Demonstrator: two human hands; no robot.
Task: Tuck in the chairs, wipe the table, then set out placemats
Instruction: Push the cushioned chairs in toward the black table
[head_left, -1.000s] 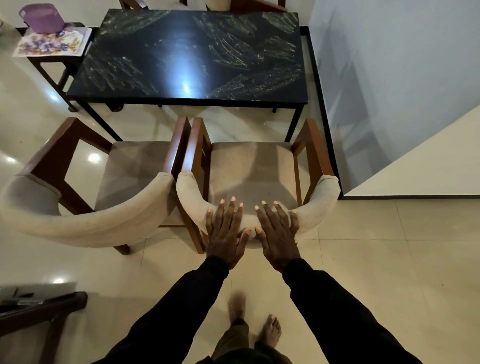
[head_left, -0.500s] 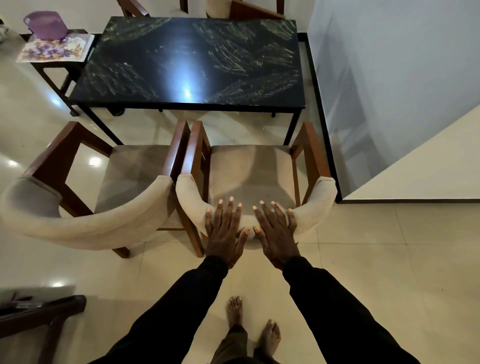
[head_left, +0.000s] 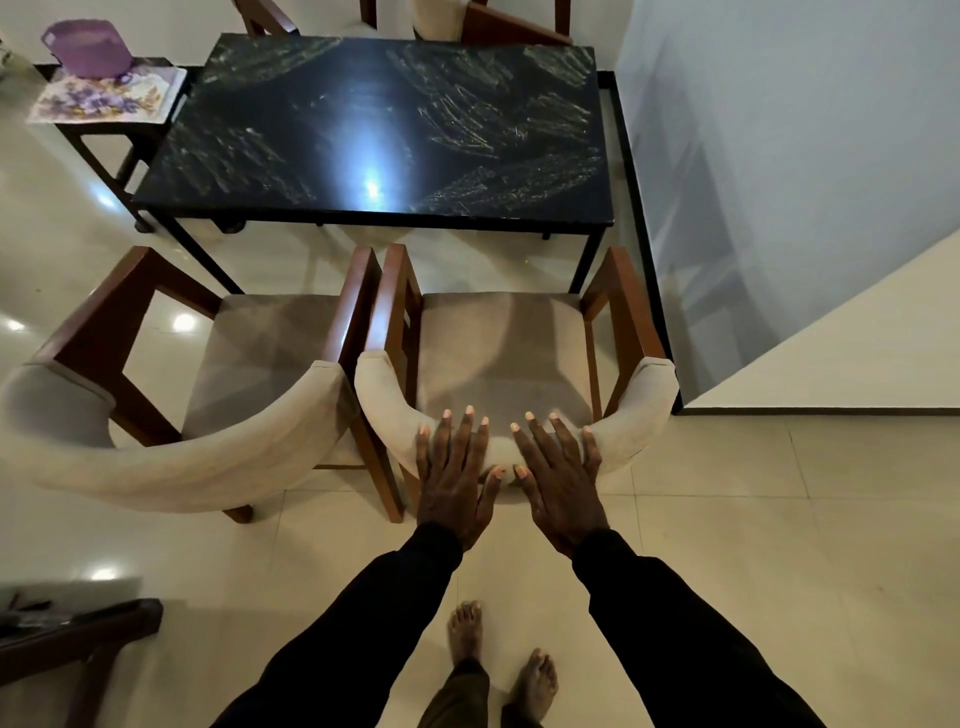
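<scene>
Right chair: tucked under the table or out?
Out, not tucked. The right chair sits short of the table, floor showing between seat and tabletop edge. The left hand and right hand lie flat on its backrest.

Beyond black marble-top table (head_left: 363, 130), two brown wooden chairs (head_left: 511, 31): cut off by top edge. Lower left, dark wooden furniture (head_left: 78, 639): cropped, kind unclear. Under purple plastic tub (head_left: 88, 49), floral placemats (head_left: 104, 98): count untellable. Palms of left hand (head_left: 452, 478), right hand (head_left: 561, 483): hidden against beige chair backrest (head_left: 641, 405).

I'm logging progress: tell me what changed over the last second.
The right chair edged slightly toward the table, pushed by the left hand and right hand, flat on its backrest throughout. Nothing gripped or released. The left chair and table stayed put.
</scene>
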